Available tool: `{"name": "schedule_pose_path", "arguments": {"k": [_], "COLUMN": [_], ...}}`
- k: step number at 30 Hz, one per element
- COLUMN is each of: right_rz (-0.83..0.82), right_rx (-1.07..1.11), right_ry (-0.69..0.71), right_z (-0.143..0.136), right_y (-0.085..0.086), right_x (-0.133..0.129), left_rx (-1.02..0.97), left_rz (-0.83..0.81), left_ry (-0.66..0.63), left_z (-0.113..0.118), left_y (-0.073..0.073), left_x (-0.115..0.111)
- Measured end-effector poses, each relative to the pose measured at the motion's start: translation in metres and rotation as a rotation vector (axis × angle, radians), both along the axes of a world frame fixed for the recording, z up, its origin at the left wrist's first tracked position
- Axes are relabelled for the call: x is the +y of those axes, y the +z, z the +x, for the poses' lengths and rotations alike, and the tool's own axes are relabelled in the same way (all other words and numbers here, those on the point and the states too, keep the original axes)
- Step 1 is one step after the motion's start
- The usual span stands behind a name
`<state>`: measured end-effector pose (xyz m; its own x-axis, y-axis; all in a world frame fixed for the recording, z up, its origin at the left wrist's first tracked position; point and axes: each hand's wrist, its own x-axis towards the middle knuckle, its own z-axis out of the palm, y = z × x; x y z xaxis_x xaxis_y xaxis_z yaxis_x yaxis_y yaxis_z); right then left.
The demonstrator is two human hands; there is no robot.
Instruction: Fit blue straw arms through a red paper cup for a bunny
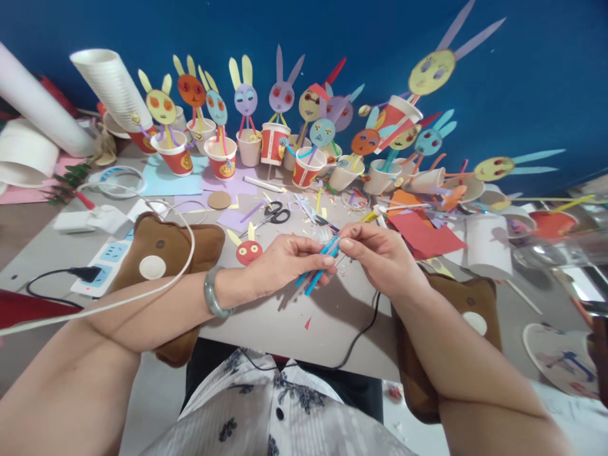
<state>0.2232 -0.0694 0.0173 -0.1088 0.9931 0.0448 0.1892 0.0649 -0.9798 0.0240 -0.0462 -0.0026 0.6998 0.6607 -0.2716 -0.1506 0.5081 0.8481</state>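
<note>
Several thin blue and pale strips (315,282) slant between my hands above the grey table (285,345). My left hand (289,263) is closed round their middle, thumb on top. At their upper end, my right hand (375,253) pinches with thumb and fingertips, touching the strips. To the left of my left hand lies a red paper rabbit face (249,253) with yellow ears. Black scissors (277,213) rest on the table behind it, beside paper scraps.
Paper cups (175,161) with rabbit figures line the back. A power strip (102,269) with cables is at left. Brown cushions (209,237) lie under both forearms. Red paper (425,234) and an overturned white cup (487,247) are at right.
</note>
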Motion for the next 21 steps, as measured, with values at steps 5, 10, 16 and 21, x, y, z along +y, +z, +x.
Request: {"name": "schedule_pose_path", "arguments": {"k": [5,10,16,21], "right_rz": [-0.029,0.048,0.113,0.308], "right_rx": [0.041,-0.041,-0.11,-0.1], "right_ry": [0.019,0.001,-0.01,-0.04], "right_z": [0.0,-0.002,0.0,0.01], "right_y": [-0.004,0.002,0.002,-0.01], "right_x": [0.0,-0.001,-0.001,0.006], "left_rx": [-0.011,0.037,0.052,0.079], "left_rz": [0.051,0.174,0.27,0.389], "left_ry": [-0.006,0.03,-0.019,0.033], "left_z": [0.001,-0.001,-0.003,-0.004], "left_y": [0.002,0.003,0.0,-0.002], "left_x": [0.0,-0.001,0.002,0.001]}}
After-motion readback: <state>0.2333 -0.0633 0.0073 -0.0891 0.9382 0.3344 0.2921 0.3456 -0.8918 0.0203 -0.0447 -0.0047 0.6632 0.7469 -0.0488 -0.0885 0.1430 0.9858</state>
